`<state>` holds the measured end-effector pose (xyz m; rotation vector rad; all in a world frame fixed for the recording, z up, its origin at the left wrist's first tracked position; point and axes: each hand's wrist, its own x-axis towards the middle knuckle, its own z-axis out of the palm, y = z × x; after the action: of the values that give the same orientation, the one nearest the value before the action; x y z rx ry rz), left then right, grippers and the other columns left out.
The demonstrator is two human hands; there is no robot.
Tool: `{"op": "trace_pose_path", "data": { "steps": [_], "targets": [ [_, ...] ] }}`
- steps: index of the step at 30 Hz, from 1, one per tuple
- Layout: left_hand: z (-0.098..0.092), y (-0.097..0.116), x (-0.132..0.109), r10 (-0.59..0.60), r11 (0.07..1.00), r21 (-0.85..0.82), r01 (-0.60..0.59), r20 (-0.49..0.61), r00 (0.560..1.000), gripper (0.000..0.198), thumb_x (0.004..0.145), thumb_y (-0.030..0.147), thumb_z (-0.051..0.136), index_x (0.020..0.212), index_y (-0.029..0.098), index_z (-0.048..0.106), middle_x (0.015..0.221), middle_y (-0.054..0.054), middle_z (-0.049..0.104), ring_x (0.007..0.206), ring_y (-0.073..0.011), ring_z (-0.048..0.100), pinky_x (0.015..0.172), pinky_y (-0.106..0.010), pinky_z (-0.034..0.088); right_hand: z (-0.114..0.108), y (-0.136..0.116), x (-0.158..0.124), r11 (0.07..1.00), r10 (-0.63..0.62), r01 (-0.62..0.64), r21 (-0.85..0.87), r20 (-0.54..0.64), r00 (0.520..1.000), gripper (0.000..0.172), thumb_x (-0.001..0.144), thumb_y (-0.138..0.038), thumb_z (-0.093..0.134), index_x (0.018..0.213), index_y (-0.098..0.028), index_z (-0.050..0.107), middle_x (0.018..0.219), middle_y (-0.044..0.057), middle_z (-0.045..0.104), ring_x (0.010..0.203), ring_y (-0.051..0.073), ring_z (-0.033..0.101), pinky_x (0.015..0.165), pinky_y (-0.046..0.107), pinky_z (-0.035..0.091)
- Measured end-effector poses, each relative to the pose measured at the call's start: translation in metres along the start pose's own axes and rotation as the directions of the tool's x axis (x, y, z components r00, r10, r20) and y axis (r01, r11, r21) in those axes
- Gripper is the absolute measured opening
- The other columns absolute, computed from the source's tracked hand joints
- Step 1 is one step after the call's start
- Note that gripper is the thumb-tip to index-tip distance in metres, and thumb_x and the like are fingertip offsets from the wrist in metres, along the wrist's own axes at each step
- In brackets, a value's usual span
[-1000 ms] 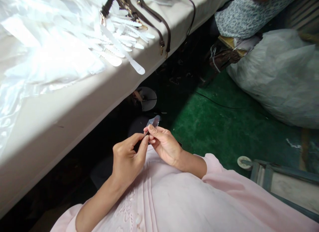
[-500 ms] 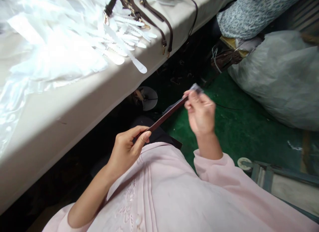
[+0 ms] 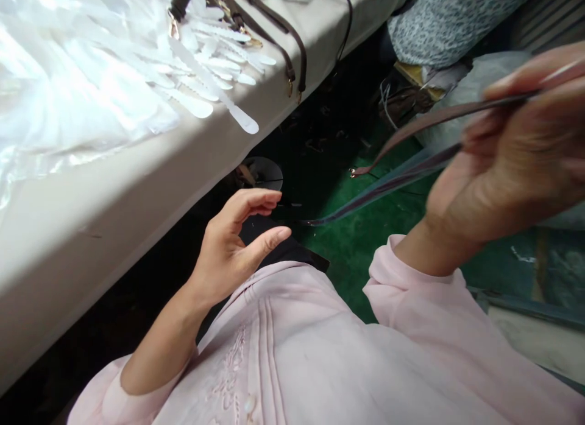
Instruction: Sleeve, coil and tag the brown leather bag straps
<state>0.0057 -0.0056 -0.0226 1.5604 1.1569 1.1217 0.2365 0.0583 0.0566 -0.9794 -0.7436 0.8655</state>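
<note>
My right hand (image 3: pixel 512 151) is raised close to the camera at the right, blurred, its fingers pinched on a thin brown strap (image 3: pixel 425 117). The strap trails down to the left, ending in a small metal tip. Below it hangs a greyish clear sleeve strip (image 3: pixel 379 187), also running from that hand. My left hand (image 3: pixel 235 242) hovers over my lap in front of the table edge, fingers apart and curled, holding nothing. Pink sleeves cover both arms.
A beige table (image 3: pixel 137 187) runs along the left with a heap of white plastic strips (image 3: pixel 201 66) and several brown straps (image 3: pixel 256 23) with gold clasps. Green floor lies below. A large white sack (image 3: pixel 498 72) and another person's patterned garment (image 3: pixel 439 17) are at the upper right.
My right hand pulled the strap up and to the right, out of the left hand's pinch. The left hand let go and opened. The sleeve strip now hangs apart from the strap.
</note>
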Motion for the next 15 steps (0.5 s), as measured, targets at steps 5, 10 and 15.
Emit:
{"op": "trace_pose_path", "data": {
  "steps": [5,10,15],
  "targets": [
    [0.020,0.000,0.015,0.077,0.997,0.012,-0.081,0.194,0.978,0.057,0.080,0.035,0.080,0.131,0.021,0.059,0.132,-0.010,0.063,0.122,-0.0249,0.059,0.107,-0.036,0.046,0.015,0.032,-0.028,0.993,-0.103,0.116,-0.001,0.445,0.890,0.015,0.089,-0.033,0.071,0.078,-0.024,0.075,0.078,-0.002,0.067,0.054,0.004,0.050,0.049,0.020,0.037],
    [0.021,-0.001,0.003,-0.155,0.964,-0.143,0.224,0.380,0.912,0.026,0.100,0.036,0.050,0.098,0.016,0.066,0.068,-0.001,0.064,0.060,-0.0118,0.059,0.058,-0.023,0.048,0.017,0.046,-0.006,0.997,-0.050,0.068,-0.031,0.398,0.916,0.020,0.088,-0.040,0.070,0.081,-0.021,0.074,0.076,-0.004,0.065,0.057,0.002,0.051,0.053,0.020,0.034],
    [-0.002,0.011,-0.001,-0.221,0.959,-0.154,0.238,0.117,0.968,0.033,0.102,0.044,0.046,0.106,0.017,0.065,0.055,0.005,0.045,0.043,-0.0076,0.038,0.042,-0.021,0.031,0.019,0.061,0.003,0.989,0.040,0.024,-0.144,0.421,0.906,0.030,0.087,-0.050,0.068,0.084,-0.020,0.075,0.065,-0.004,0.059,0.056,0.003,0.050,0.051,0.018,0.034]
  ]
}}
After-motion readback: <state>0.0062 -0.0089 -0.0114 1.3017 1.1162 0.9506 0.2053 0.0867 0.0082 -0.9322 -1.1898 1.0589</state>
